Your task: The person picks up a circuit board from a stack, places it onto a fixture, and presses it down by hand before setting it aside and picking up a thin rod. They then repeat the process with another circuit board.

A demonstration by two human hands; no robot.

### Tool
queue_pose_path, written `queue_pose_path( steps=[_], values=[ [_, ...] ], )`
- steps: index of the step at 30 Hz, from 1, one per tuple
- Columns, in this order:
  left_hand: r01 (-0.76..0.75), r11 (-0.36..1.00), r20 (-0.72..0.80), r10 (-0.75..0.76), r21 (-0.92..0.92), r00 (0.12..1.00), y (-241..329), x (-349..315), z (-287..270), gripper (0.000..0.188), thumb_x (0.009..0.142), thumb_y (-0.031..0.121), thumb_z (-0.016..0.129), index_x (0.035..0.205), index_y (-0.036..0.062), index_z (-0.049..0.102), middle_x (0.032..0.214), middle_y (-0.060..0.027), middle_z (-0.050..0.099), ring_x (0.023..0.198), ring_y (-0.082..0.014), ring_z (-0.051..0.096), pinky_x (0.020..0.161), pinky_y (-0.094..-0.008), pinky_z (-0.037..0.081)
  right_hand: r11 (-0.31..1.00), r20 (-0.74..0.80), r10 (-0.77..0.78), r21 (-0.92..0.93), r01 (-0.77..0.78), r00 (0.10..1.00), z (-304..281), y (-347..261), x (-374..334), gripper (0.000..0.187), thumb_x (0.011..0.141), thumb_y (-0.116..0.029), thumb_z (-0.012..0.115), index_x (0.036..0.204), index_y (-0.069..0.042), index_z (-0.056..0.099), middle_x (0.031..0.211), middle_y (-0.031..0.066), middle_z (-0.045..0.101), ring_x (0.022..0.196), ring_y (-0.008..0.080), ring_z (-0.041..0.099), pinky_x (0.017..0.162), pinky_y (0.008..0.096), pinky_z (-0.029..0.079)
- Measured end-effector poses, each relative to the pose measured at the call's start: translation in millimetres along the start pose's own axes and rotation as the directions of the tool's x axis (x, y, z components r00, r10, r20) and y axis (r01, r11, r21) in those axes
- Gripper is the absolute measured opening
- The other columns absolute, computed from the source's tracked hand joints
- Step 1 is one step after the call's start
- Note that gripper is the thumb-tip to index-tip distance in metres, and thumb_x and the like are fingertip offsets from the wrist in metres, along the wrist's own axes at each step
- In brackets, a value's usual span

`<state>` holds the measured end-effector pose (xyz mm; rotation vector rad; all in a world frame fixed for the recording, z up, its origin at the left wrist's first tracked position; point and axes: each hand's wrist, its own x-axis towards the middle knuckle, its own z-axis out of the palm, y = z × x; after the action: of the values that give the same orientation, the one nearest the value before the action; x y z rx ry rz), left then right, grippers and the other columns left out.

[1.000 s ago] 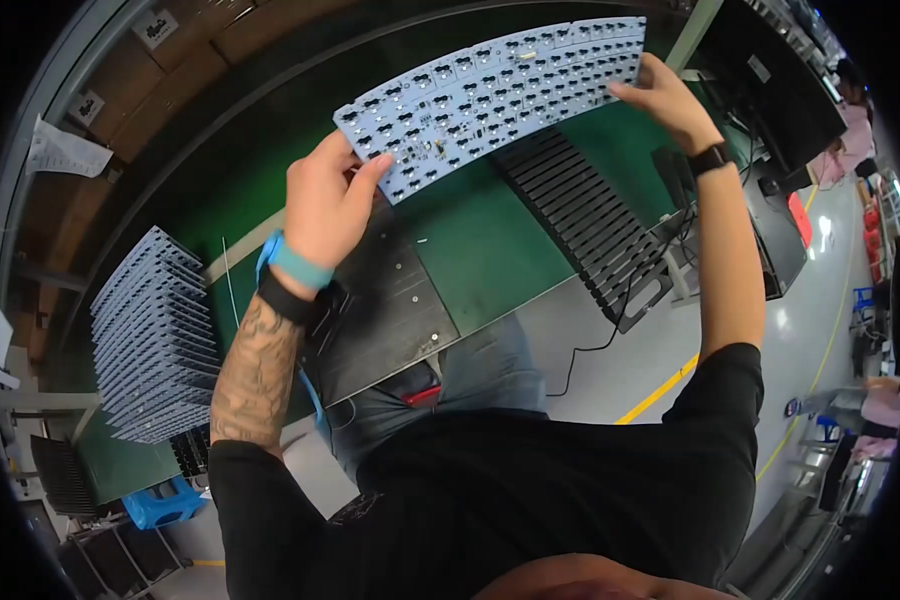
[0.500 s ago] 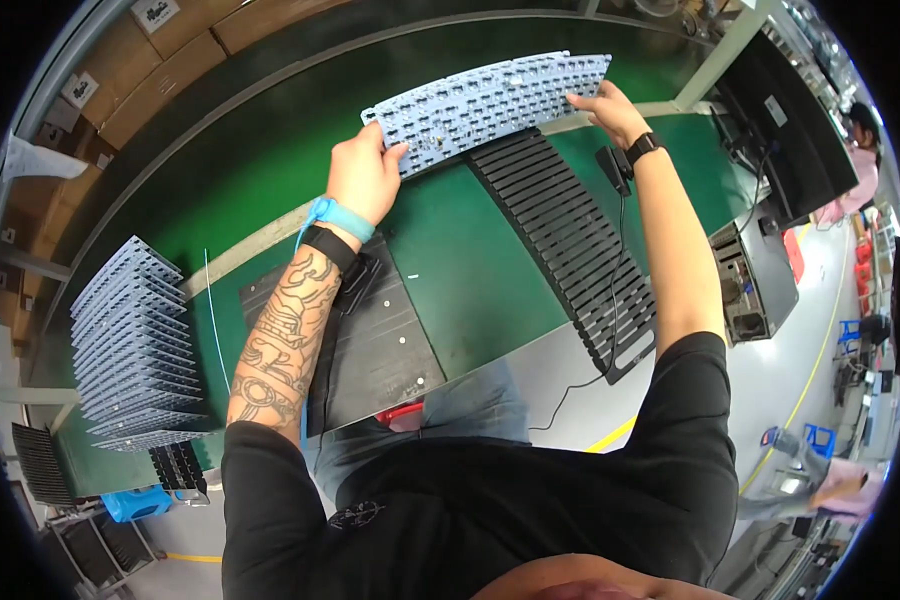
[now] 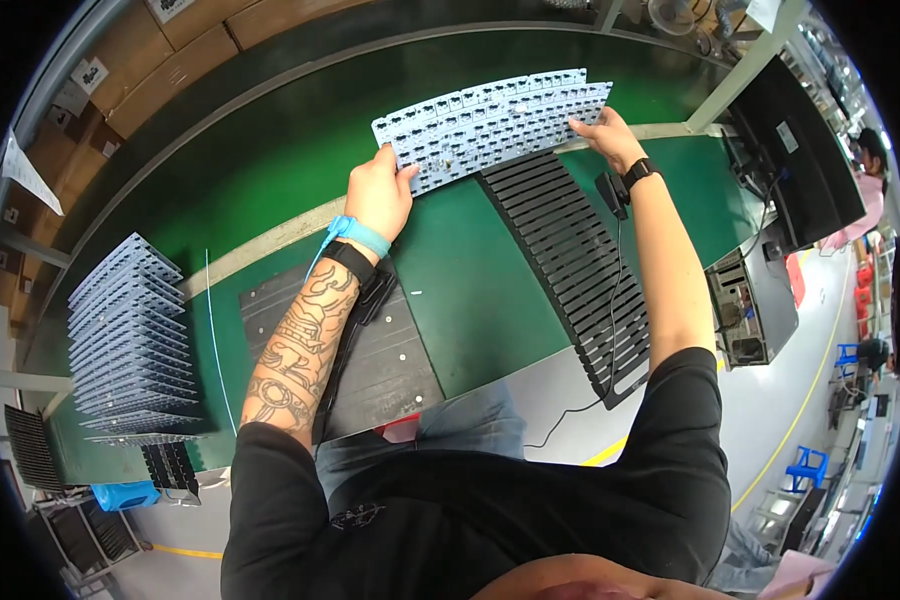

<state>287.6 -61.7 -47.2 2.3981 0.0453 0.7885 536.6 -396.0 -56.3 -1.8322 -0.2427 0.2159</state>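
Both my hands hold up light-blue circuit boards (image 3: 500, 130) dotted with rows of small black marks; a second top edge behind the front one suggests two boards together. My left hand (image 3: 378, 195) grips the left end, thumb on the front face. At the other end, my right hand (image 3: 610, 138) pinches the edge with the thumb in front; its other fingers are mostly hidden behind. Just below the boards' lower edge, a long black slotted rack (image 3: 570, 270) lies across the green bench (image 3: 470, 330). Several similar boards (image 3: 130, 340) stand in a row at the left.
A dark grey mat (image 3: 390, 350) lies under my left forearm. A thin blue cord (image 3: 213, 330) runs beside the standing boards. At the right are a black monitor (image 3: 790, 145), an open-sided metal case (image 3: 755, 315) and a black cable (image 3: 615, 290). Cardboard boxes (image 3: 170, 75) line the far left.
The view has shifted a little, so the bench's contents sit slightly differently. Both hands keep hold of the boards, and the rear board's edge shows more clearly above the front one.
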Motion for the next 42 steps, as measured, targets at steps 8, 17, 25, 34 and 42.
queue_pose_path(
  steps=[8, 17, 25, 34, 42],
  values=[
    [0.052, 0.998, 0.024, -0.052, -0.019, 0.998, -1.3, 0.1, -2.7, 0.019, 0.088, 0.006, 0.07, 0.098, -0.0041, 0.057, 0.083, -0.0258, 0.068, 0.081, -0.0444, 0.067, 0.071, -0.048, 0.054, 0.986, 0.045, 0.08, -0.147, -0.073, 0.996, 3.7, -7.2, -3.3, 0.077, 0.087, -0.034, 0.081, 0.144, 0.001, 0.042, 0.138, 0.0161, 0.056, 0.126, 0.0255, 0.054, 0.1, 0.0418, 0.046],
    [0.059, 0.997, 0.01, -0.059, 0.043, 0.998, -2.3, -5.7, -1.3, 0.022, 0.09, 0.012, 0.069, 0.099, -0.0035, 0.057, 0.09, -0.0257, 0.068, 0.087, -0.0456, 0.066, 0.076, -0.0511, 0.053, 0.8, 0.17, -0.069, -0.579, 0.156, 0.983, 5.9, -53.6, -186.3, 0.097, 0.082, -0.039, 0.082, 0.154, 0.0, 0.03, 0.145, 0.0277, 0.049, 0.138, 0.038, 0.045, 0.112, 0.0466, 0.041],
    [0.07, 0.992, -0.031, -0.067, 0.106, 0.997, -10.3, -1.7, 13.9, 0.025, 0.09, 0.019, 0.07, 0.098, -0.0025, 0.058, 0.09, -0.0239, 0.068, 0.086, -0.0448, 0.065, 0.076, -0.0506, 0.052, 0.546, -0.069, -0.057, -0.837, -0.027, 0.996, 16.7, -40.0, -359.8, 0.102, 0.059, -0.039, 0.092, 0.148, -0.015, 0.048, 0.154, 0.0301, 0.033, 0.14, 0.0472, 0.038, 0.115, 0.0549, 0.033],
    [0.234, 0.968, 0.053, -0.24, 0.092, 0.969, 3.0, -5.9, -17.8, 0.03, 0.088, 0.023, 0.076, 0.103, -0.0006, 0.064, 0.083, -0.0148, 0.071, 0.076, -0.028, 0.069, 0.072, -0.0385, 0.054, 0.611, -0.145, 0.012, -0.782, -0.122, 0.989, 28.1, -42.0, -365.1, 0.103, 0.055, -0.038, 0.093, 0.146, -0.014, 0.051, 0.148, 0.0297, 0.04, 0.135, 0.0463, 0.042, 0.112, 0.0545, 0.036],
    [0.238, 0.95, 0.119, -0.217, -0.201, 0.969, 91.4, -141.1, -199.2, 0.02, 0.088, 0.017, 0.076, 0.096, -0.0002, 0.069, 0.079, -0.0105, 0.07, 0.073, -0.0181, 0.07, 0.065, -0.0304, 0.055, 0.526, -0.142, -0.173, -0.85, -0.031, 0.975, -10.4, 5.2, -359.9, 0.101, 0.058, -0.039, 0.093, 0.145, -0.009, 0.051, 0.136, 0.0286, 0.053, 0.125, 0.0429, 0.051, 0.107, 0.0479, 0.043]
  ],
)
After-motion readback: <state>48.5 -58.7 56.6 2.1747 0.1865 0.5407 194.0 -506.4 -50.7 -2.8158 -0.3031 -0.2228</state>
